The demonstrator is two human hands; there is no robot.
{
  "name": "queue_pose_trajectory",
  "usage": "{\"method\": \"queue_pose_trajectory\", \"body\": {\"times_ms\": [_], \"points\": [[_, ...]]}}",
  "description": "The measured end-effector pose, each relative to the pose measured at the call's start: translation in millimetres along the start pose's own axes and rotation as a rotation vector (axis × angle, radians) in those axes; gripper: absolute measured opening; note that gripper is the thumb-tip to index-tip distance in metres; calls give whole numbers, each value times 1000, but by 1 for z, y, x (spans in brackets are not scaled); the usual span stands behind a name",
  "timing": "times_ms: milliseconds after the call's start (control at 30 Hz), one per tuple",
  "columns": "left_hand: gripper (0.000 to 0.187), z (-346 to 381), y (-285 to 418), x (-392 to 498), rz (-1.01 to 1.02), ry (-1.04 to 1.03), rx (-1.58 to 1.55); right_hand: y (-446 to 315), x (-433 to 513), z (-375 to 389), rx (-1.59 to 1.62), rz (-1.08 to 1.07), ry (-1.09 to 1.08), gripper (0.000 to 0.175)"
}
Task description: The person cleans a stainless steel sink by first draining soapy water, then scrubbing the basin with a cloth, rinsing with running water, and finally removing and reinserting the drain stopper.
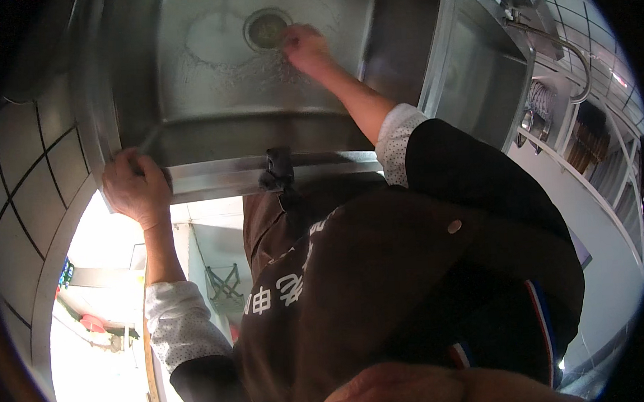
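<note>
A deep stainless steel sink basin (pixel 204 93) lies before me, with shallow water on its floor. My right hand (pixel 305 48) reaches down into it, fingers bent at the right edge of the round drain strainer (pixel 267 31). Whether those fingers hold anything is too blurred to tell. At the near left corner of the sink, my left hand (pixel 136 187) rests on the metal rim (pixel 208 176), fingers curled over the edge. A dark cloth or strap (pixel 278 168) hangs over the front rim between my arms.
A second steel basin (pixel 483 70) adjoins on the right, with a curved faucet (pixel 583 65) beyond it. Racks with utensils (pixel 536 119) stand at the far right. A tiled wall (pixel 29 170) rises close on the left. A folding metal stand (pixel 226 288) is on the floor below.
</note>
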State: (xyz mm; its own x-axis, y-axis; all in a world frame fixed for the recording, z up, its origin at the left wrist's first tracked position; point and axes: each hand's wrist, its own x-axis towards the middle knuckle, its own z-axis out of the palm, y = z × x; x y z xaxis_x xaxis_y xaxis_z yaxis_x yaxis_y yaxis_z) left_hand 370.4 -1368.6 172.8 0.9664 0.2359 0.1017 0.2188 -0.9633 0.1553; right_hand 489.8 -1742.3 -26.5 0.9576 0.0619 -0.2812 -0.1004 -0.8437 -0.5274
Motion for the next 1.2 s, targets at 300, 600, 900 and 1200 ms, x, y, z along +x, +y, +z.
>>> {"method": "queue_pose_trajectory", "body": {"times_ms": [300,600,900,1200], "points": [[12,-1,4,0,57,36,4,31,-86,-11,-520,214,-582,38],[11,-7,12,3,36,-40,-12,3,-9,-34,-192,148,17,29],[10,-6,16,2,50,-22,1,3,-20,17,-198,261,-111,41],[12,-4,8,1,81,1,-53,78,95,-68,-229,-205,655,21]]}}
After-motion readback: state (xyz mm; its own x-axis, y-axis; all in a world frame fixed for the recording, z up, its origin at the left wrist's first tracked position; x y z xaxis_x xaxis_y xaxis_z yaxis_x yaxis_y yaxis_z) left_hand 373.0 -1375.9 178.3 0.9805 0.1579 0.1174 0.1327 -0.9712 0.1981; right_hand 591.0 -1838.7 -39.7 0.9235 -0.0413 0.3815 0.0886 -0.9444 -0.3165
